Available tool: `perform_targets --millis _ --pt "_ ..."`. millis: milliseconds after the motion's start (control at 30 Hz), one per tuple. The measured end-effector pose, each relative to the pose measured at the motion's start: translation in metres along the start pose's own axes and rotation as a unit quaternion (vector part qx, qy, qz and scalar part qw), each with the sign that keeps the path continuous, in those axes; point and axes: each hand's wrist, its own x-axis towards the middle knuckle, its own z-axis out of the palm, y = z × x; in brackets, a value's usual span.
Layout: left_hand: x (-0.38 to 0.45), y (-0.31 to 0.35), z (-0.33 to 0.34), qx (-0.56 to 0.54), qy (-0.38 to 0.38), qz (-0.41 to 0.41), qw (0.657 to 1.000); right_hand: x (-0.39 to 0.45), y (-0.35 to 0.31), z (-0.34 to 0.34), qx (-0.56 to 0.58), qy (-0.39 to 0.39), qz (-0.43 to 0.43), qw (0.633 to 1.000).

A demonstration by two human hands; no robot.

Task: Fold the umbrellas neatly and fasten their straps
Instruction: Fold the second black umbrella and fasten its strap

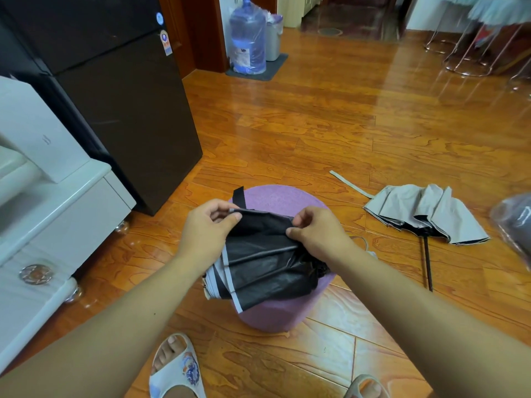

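A black umbrella (267,268) with grey-edged panels lies collapsed and loosely bunched on a round purple stool (275,314). My left hand (205,234) pinches the far edge of its canopy at the left. My right hand (314,229) pinches the same edge at the right, so a fold of fabric is stretched between them. Its black strap (238,195) sticks up past my left hand. A second umbrella (425,216), grey outside and black inside, lies half-collapsed on the floor to the right, its black shaft (427,262) pointing toward me and its grey strap (350,184) trailing left.
A dark fridge (115,96) and a white appliance (43,196) stand at the left. A water jug (248,38) and bin sit at the back doorway. Chair legs (471,53) are at the far right. A clear plastic bag (514,225) lies at the right edge. My sandalled feet (176,369) are below the stool.
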Motion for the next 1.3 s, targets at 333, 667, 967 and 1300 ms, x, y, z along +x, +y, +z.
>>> perform_targets --millis 333,667,967,1300 --pt "0.001 -0.002 -0.002 -0.014 0.004 -0.025 1.0 -0.005 -0.003 -0.008 -0.097 0.026 0.014 0.995" --pt "0.0 -0.003 -0.002 -0.024 0.011 -0.028 0.999 -0.007 -0.007 -0.004 -0.006 -0.033 0.014 0.999" --pt "0.001 -0.003 -0.002 -0.028 0.018 -0.025 0.999 -0.007 -0.02 -0.005 0.126 -0.065 0.13 0.981" --pt "0.0 -0.001 -0.001 -0.023 0.018 -0.034 0.999 -0.001 -0.007 -0.015 0.114 -0.032 0.135 0.984"
